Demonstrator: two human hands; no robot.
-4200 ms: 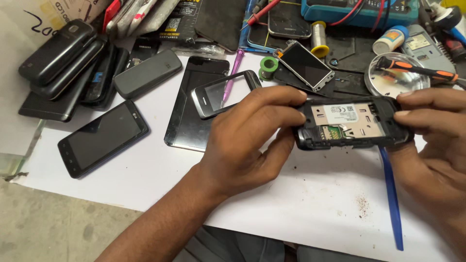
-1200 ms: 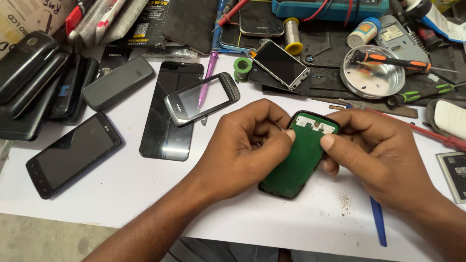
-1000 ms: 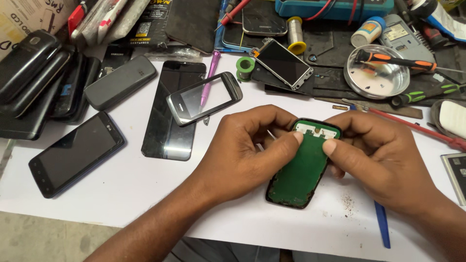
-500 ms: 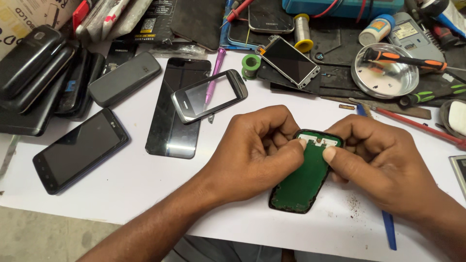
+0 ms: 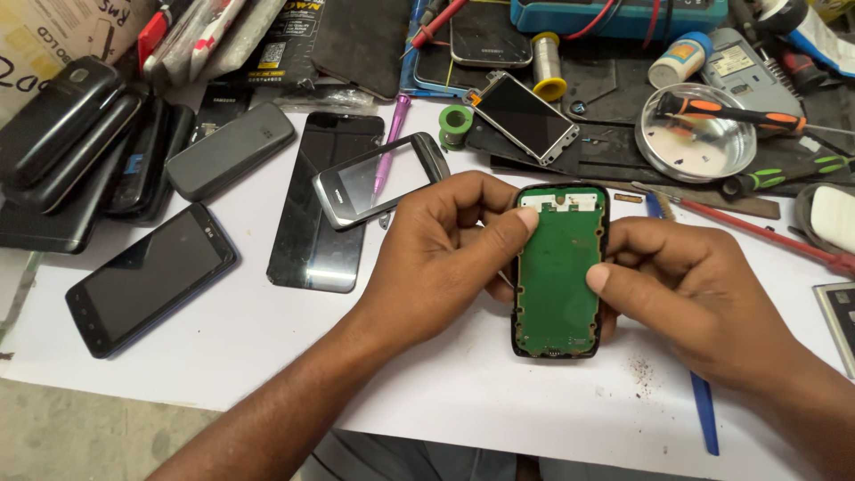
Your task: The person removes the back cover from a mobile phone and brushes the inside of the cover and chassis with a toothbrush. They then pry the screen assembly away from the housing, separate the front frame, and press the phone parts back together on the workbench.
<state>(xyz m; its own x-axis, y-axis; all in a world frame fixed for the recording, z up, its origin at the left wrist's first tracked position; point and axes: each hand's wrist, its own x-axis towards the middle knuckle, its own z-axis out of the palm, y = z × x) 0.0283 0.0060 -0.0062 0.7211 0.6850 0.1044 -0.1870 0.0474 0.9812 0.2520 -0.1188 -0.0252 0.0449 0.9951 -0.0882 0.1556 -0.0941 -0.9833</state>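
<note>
Between both hands, an opened phone (image 5: 559, 272) with its green board (image 5: 557, 276) exposed is held just above the white sheet (image 5: 267, 330). Left hand (image 5: 436, 258) grips its left edge, thumb on the board; right hand (image 5: 690, 289) clamps the right edge. Behind lie a touchscreen phone (image 5: 378, 178), glass panel (image 5: 316, 200), metal dish (image 5: 695, 134) and 2 screwdrivers (image 5: 730, 111).

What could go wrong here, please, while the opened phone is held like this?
The left hand and right hand press thumbs on the bare green circuit board; it might flex or get smudged. The phone is held above the table, so it could drop. Grit on the white sheet might get inside.
</note>
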